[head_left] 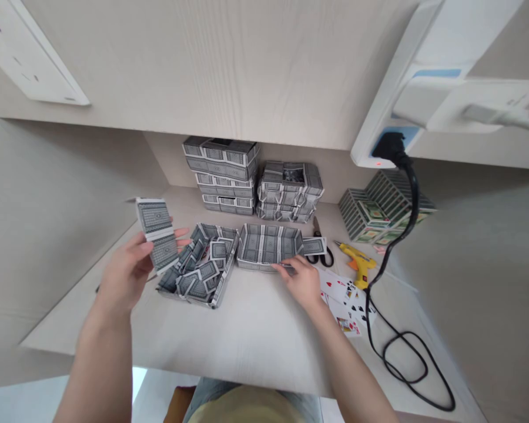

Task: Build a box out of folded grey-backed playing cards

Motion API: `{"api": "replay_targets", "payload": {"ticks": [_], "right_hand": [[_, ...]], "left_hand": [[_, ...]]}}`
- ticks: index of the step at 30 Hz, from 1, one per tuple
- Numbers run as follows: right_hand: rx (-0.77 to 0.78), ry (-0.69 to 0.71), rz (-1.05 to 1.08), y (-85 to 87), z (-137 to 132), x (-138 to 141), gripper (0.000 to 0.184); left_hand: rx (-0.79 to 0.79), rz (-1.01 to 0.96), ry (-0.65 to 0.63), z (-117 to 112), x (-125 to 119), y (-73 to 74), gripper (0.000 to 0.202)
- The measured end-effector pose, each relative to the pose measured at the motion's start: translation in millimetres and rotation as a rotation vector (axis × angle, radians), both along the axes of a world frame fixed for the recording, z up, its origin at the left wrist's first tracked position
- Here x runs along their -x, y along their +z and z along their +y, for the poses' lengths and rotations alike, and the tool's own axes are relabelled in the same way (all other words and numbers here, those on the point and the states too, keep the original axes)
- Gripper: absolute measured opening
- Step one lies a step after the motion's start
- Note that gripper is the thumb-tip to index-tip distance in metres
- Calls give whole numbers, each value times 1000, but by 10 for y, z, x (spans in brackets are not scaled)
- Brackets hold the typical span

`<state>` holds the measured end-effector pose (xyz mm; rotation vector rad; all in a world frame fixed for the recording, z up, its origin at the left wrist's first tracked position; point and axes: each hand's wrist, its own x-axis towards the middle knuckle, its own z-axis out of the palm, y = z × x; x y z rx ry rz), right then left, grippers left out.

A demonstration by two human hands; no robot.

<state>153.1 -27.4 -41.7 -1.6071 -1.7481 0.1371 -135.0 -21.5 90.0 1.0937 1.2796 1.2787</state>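
Forearms are reaching in from the near edge. Left hand [126, 273] is gripping a folded card strip [157, 234], fingers clenched around its lower end and holding it upright, off the worktop [247, 329]. Right hand [302, 282] is lying low, fingertips touching the near rim of the empty card tray [268, 245]; cannot tell whether they are pinching it.

- Black cable [397, 346] is trailing down from a power strip [423, 76] and looping right of the right fingers.
- Two tray stacks [223, 176] are standing well beyond both sets of fingers.
- Filled card tray [198, 270] is sitting between the hands, touching the empty one.
- Yellow glue gun [356, 258] is lying right of the right fingers.
- Scissors [320, 244] are lying just beyond those fingers.
- Loose face-up cards [346, 296] are lying just right of the right wrist.
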Motion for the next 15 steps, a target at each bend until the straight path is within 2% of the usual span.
{"api": "replay_targets", "payload": {"ticks": [6,9,12,15], "right_hand": [[-3,14,42,-16,17,-1,33],[2,20,65,-27,22,-3,32],[1,28,87,-39,25,-5,32],[5,32,109,-44,28,-6,31]], "left_hand": [[136,-212,-66,113,159,-147,41],[155,-292,-89,176,212,-175,37],[134,-266,-68,229,256,-185,35],[131,-137,30,307,316,-198,37]]}}
